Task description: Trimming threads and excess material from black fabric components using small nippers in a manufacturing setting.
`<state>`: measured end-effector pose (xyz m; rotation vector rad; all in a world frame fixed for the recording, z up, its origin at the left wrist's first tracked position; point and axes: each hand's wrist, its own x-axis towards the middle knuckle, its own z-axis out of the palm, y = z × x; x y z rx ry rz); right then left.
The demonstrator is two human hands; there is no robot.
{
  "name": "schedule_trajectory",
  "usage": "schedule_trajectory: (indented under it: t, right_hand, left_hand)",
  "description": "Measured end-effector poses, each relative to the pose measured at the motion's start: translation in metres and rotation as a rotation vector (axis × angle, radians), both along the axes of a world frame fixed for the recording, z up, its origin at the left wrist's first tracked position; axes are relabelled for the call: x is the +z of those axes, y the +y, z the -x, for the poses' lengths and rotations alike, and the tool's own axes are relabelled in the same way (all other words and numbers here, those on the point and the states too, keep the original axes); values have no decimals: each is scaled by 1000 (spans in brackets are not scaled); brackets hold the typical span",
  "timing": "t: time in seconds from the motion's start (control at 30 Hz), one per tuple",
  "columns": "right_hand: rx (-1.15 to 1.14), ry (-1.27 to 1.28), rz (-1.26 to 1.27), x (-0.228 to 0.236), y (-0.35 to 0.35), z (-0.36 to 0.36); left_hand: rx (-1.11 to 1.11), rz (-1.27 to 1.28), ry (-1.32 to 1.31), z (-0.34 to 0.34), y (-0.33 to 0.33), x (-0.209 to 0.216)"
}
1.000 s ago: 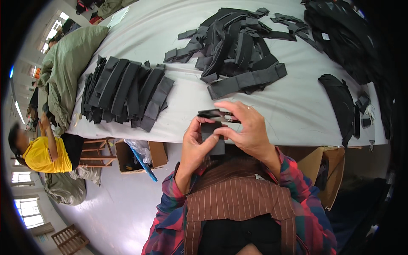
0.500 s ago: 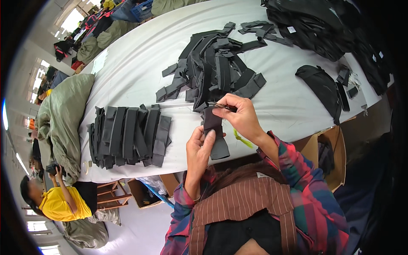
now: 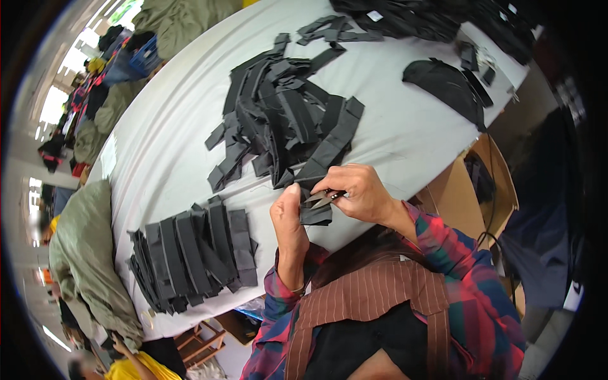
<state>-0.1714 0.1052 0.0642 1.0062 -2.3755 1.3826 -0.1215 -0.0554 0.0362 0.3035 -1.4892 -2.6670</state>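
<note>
My left hand [image 3: 290, 218] pinches a dark grey fabric strip [image 3: 316, 217], its thumb pointing up along the piece. In my right hand [image 3: 364, 190] is a small pair of thread snips [image 3: 323, 200], the blades spread a little and lying over the strip. Just beyond both hands spreads a tangled pile of dark fabric strips [image 3: 288, 107]. One strip of that pile runs down to my fingers, and I cannot tell whether it is the held piece. On the left lies a row of overlapping strips [image 3: 190, 256].
A white cloth covers the table [image 3: 171, 120]. Black bags [image 3: 405, 19] and a black curved pouch [image 3: 443, 88] lie at the far right. An open cardboard box [image 3: 456, 190] stands below the right edge. Olive fabric [image 3: 88, 247] drapes the left end; a person in yellow [image 3: 142, 367] is beyond.
The whole view has turned and shifted. The strip hangs out less below my left hand, whose thumb is now raised. The snips have come down across the strip, with their blades in sight.
</note>
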Motion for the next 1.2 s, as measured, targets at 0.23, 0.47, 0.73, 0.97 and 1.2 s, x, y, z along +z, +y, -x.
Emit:
schedule_trajectory:
  t: [0.23, 0.47, 0.73, 0.97, 1.2]
  right_hand:
    - [-148, 35, -42, 24, 28, -4]
    - [-209, 346, -254, 29, 37, 5]
    - [-112, 432, -202, 19, 36, 12]
    - [-80, 438, -102, 6, 57, 27]
    - [5, 185, 79, 5, 93, 45]
  left_hand:
    - [-75, 87, -43, 16, 17, 4]
    - [-73, 223, -14, 10, 23, 10]
    - [27, 275, -52, -8, 23, 22]
    - [62, 311, -140, -5, 51, 37]
    - [97, 366, -138, 3, 85, 39]
